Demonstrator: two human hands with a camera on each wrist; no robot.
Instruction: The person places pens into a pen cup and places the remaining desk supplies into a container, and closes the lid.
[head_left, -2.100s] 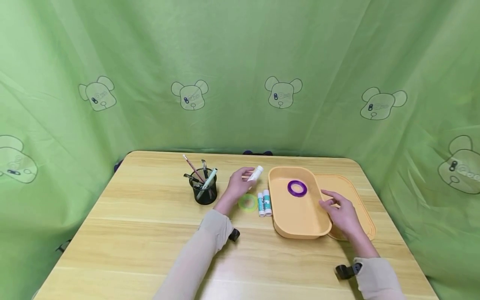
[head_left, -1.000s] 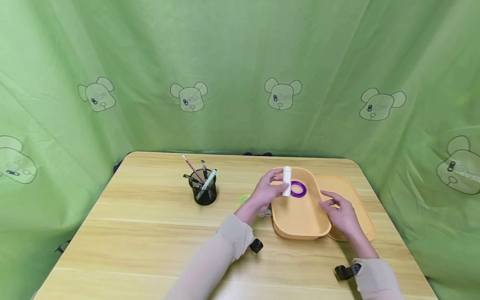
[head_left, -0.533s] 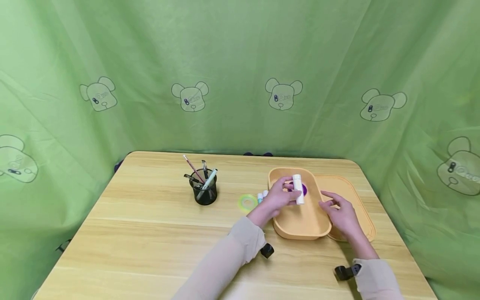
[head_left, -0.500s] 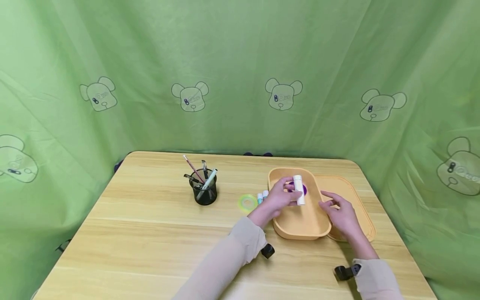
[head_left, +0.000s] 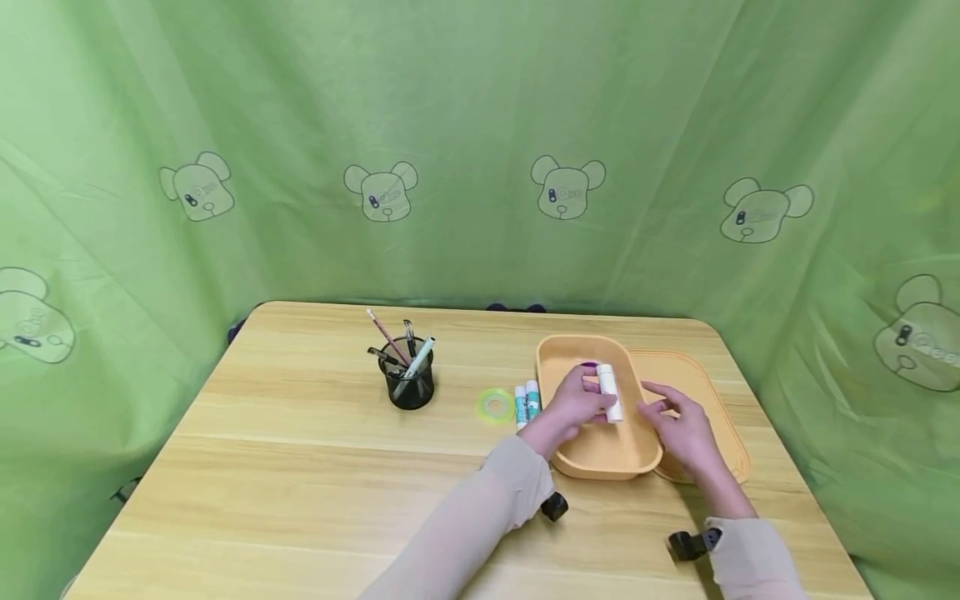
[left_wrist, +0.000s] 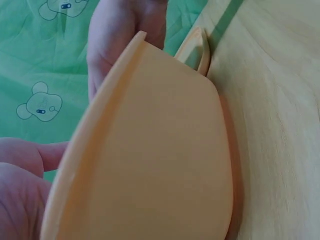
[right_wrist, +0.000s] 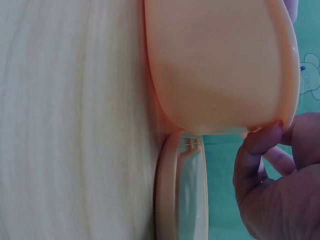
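Well, left hand (head_left: 576, 402) pinches a white tube (head_left: 610, 393), right hand (head_left: 684, 427) the box rim (head_left: 603, 475); teal labels (head_left: 533, 400) illegible

Counter (head_left: 285, 475): pale wood grain, far corners rounded. On it, left to right as I look over it: black mesh cup (head_left: 412, 395), upright; yellow-green ring (head_left: 483, 407), flat; two white-and-teal sticks (head_left: 533, 397), side by side; orange bin (head_left: 603, 457), standing open; orange lid (head_left: 705, 396), just beside the bin, partly hidden by it.
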